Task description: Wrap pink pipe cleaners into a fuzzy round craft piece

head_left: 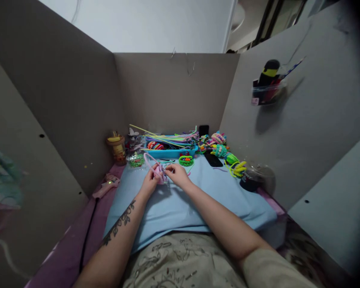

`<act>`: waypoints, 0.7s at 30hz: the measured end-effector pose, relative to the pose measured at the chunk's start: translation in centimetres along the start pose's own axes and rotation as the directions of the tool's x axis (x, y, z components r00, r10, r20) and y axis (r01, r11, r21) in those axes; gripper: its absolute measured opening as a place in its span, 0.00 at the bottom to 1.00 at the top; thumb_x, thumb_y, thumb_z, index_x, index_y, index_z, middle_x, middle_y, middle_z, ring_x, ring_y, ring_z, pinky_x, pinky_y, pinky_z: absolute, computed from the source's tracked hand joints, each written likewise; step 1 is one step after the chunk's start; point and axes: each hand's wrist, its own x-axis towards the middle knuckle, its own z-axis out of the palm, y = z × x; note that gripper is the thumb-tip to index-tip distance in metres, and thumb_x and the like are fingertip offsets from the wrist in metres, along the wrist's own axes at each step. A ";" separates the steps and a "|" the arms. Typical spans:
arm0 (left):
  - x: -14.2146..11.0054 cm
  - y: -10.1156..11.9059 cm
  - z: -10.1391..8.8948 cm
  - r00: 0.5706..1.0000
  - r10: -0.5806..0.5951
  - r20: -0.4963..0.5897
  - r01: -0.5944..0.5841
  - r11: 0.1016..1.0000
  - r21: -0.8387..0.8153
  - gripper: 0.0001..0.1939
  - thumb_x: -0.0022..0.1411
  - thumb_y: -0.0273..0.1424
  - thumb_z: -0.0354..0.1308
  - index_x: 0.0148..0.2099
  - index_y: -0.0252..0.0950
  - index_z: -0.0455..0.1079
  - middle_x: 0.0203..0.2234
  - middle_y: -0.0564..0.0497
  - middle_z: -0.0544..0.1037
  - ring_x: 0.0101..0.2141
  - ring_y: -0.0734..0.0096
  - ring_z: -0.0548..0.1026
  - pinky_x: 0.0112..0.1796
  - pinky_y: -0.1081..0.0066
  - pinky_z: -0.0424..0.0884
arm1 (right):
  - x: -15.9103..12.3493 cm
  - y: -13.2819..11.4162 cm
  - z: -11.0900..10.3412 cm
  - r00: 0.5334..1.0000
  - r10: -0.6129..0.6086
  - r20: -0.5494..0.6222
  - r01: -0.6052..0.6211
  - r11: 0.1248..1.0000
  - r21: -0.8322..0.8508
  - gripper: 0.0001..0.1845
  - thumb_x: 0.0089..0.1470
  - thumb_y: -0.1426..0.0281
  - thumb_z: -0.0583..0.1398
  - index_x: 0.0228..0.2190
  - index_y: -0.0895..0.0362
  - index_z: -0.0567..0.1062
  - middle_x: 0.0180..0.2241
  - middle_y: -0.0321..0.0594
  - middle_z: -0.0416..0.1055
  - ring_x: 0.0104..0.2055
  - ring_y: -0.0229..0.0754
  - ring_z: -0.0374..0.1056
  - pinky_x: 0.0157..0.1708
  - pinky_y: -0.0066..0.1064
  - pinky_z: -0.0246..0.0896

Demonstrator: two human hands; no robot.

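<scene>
My left hand (150, 181) is closed on a small pink and lilac pipe-cleaner piece (160, 176), held just above the blue cloth (180, 204). A long pink pipe cleaner (146, 159) loops up from it over the hand. From the other side my right hand (177, 175) pinches at the right edge of the same piece, its fingertips close together. What lies exactly between those fingertips is too small to make out. Just behind the hands sits a green pipe-cleaner ring with an orange middle (186, 161).
A blue tray (174, 153) of loose pipe cleaners stands at the back. To its right lie finished pipe-cleaner pieces (219, 150), a dark phone (213, 159) and a dark round tub (249, 180). At left are a brown cup (117, 150) and a pink corded glue gun (108, 186). Grey panels enclose three sides.
</scene>
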 end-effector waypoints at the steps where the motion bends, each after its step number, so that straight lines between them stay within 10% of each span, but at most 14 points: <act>1: 0.0 -0.1 0.0 1.000 0.002 0.012 -0.002 1.000 -0.008 0.31 0.55 0.42 0.59 0.58 0.33 0.63 0.53 0.40 0.70 0.53 0.54 0.69 0.54 0.57 0.63 | 0.0 0.3 0.4 1.000 0.023 -0.005 -0.023 0.999 0.030 0.03 0.44 0.70 0.62 0.25 0.57 0.76 0.26 0.36 0.71 0.30 0.40 0.64 0.35 0.32 0.59; 11: -0.3 0.1 0.1 0.997 -0.010 0.072 0.009 1.000 0.016 0.32 0.56 0.43 0.59 0.60 0.33 0.63 0.55 0.40 0.70 0.55 0.51 0.67 0.57 0.56 0.59 | -0.9 0.0 0.9 0.986 0.065 0.152 -0.105 0.958 0.268 0.09 0.43 0.68 0.58 0.18 0.58 0.74 0.19 0.34 0.67 0.25 0.37 0.61 0.27 0.28 0.55; 21: -0.2 -0.1 0.1 0.988 0.011 0.153 -0.020 0.998 0.057 0.31 0.58 0.45 0.56 0.59 0.33 0.65 0.56 0.41 0.70 0.56 0.52 0.67 0.58 0.56 0.59 | -1.9 0.5 -0.3 0.850 0.247 0.465 -0.458 0.782 0.422 0.10 0.36 0.65 0.65 0.19 0.60 0.74 0.14 0.29 0.60 0.18 0.29 0.48 0.19 0.25 0.38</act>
